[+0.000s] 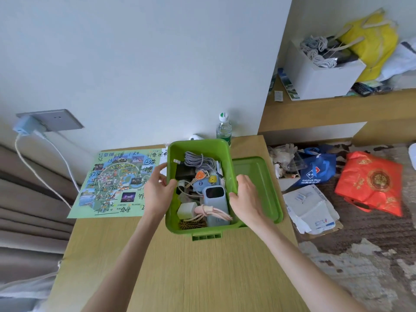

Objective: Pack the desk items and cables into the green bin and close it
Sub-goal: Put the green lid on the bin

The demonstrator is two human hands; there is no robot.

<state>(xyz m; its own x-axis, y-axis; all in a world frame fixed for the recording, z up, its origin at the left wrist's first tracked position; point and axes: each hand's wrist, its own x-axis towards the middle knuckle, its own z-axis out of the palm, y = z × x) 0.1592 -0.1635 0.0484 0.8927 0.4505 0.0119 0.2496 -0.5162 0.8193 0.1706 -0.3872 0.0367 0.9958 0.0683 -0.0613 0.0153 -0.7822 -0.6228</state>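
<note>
Clamping the green bin (193,228) are left hand (157,190) and right hand (246,197); a plug (176,161) seemingly overhanging its rim could jam the lid (258,176).

The blue bag (315,174) reads "Domino's Pizza"; the map (108,183) carries handwritten numbers such as "5208".

Head view, one camera: I read it as worn above the near side of the green bin (180,228), facing forward and down toward the wall (157,64) behind it; close, wide-angle, bin centred.
</note>
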